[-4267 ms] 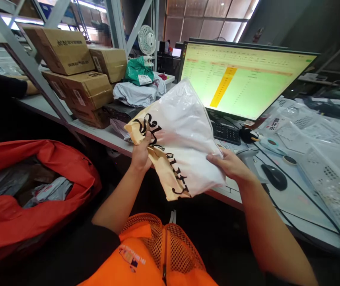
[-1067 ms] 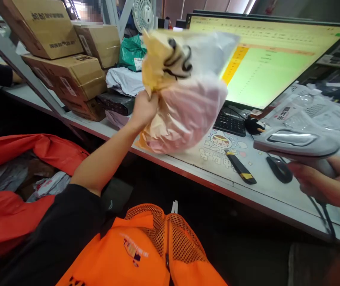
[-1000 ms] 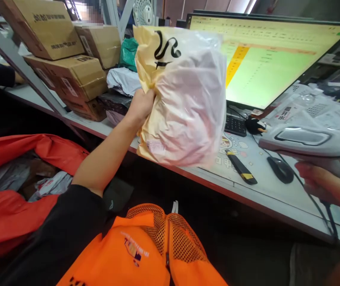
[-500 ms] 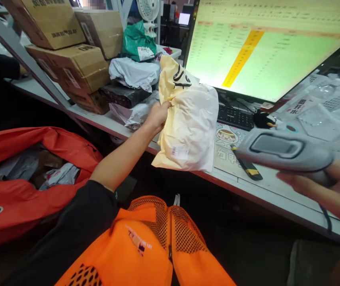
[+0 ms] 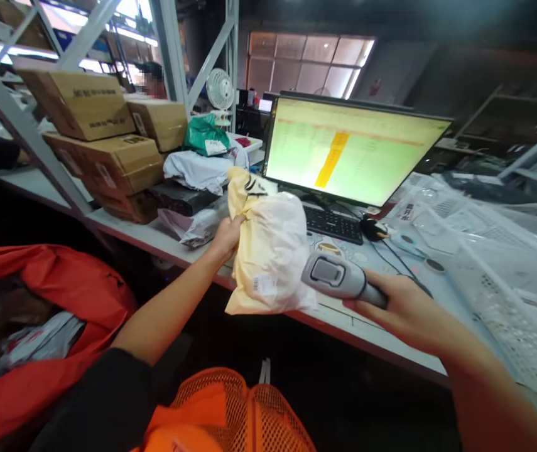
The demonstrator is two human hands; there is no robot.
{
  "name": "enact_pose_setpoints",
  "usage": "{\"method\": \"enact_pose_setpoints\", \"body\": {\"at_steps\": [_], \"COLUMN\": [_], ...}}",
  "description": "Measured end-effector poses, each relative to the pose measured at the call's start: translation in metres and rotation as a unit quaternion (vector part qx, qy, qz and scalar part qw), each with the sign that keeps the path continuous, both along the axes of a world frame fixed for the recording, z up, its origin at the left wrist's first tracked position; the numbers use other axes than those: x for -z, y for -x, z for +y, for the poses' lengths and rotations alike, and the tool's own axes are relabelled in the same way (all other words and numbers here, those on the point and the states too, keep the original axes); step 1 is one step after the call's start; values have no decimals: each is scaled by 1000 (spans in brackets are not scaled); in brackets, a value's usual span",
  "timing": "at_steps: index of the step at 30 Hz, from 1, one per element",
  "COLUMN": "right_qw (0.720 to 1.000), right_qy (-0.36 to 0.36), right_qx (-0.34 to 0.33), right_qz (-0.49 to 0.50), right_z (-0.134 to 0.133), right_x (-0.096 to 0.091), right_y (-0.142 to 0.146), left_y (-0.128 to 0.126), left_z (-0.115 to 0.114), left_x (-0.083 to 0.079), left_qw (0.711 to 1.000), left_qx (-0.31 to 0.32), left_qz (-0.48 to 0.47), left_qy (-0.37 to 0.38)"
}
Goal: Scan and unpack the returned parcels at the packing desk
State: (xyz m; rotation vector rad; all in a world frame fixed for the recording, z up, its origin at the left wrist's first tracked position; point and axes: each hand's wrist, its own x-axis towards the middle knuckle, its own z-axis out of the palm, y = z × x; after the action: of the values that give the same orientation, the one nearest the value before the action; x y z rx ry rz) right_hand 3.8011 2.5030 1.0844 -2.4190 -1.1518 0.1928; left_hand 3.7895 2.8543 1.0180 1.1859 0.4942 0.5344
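Note:
My left hand (image 5: 225,236) grips the left edge of a soft plastic parcel (image 5: 268,251), cream and clear with black lettering near its top. The parcel hangs upright over the front edge of the desk (image 5: 164,235), with a small barcode label low on its face. My right hand (image 5: 402,307) is wrapped round the handle of a grey barcode scanner (image 5: 336,276). The scanner's head points left and sits right beside the parcel's lower right side.
A lit monitor (image 5: 353,150) stands behind, with a keyboard (image 5: 334,224) and cabled mouse under it. Cardboard boxes (image 5: 103,141) and soft mail bags (image 5: 200,169) pile up at the left. An open red sack (image 5: 37,333) of parcels lies low left. White mesh trays (image 5: 499,251) fill the right.
The parcel went from both hands to my left hand alone. My right hand picked up the scanner and has moved it left, close to the parcel's lower side. The view pulled back.

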Motion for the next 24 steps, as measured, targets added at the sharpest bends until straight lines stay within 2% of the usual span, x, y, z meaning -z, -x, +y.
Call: {"method": "enact_pose_setpoints", "body": {"at_steps": [3, 6, 8, 10, 12, 14, 17, 18, 20, 22, 24], "right_qw": [989, 950, 921, 903, 893, 885, 877, 883, 911, 935, 942], "right_qy": [20, 93, 142, 175, 200, 206, 142, 115, 92, 113, 131], "right_qx": [142, 291, 359, 392, 402, 416, 441, 430, 382, 330, 307], "right_qz": [-43, -64, -46, -33, -25, -38, -129, -149, -128, -60, -18], "right_z": [-13, -25, -29, -31, -31, -27, -10, -1, 22, 48, 71], "right_x": [36, 81, 107, 123, 128, 124, 108, 104, 98, 99, 103], "right_y": [-50, -96, -114, -121, -122, -122, -129, -135, -150, -167, -183], "left_y": [9, 20, 27, 33, 35, 34, 31, 30, 30, 31, 32], "left_z": [15, 28, 33, 35, 36, 37, 38, 38, 38, 38, 37], "left_x": [27, 58, 74, 83, 86, 86, 86, 86, 87, 86, 85], "left_qw": [999, 998, 999, 999, 995, 988, 978, 972, 953, 936, 929], "left_qx": [-16, -30, -13, 30, 88, 125, 97, 78, 49, 38, 34], "left_qz": [29, 58, 52, 28, 6, 10, 71, 99, 150, 184, 195], "left_qy": [12, 5, 0, -14, -45, -87, -168, -200, -259, -297, -313]}}
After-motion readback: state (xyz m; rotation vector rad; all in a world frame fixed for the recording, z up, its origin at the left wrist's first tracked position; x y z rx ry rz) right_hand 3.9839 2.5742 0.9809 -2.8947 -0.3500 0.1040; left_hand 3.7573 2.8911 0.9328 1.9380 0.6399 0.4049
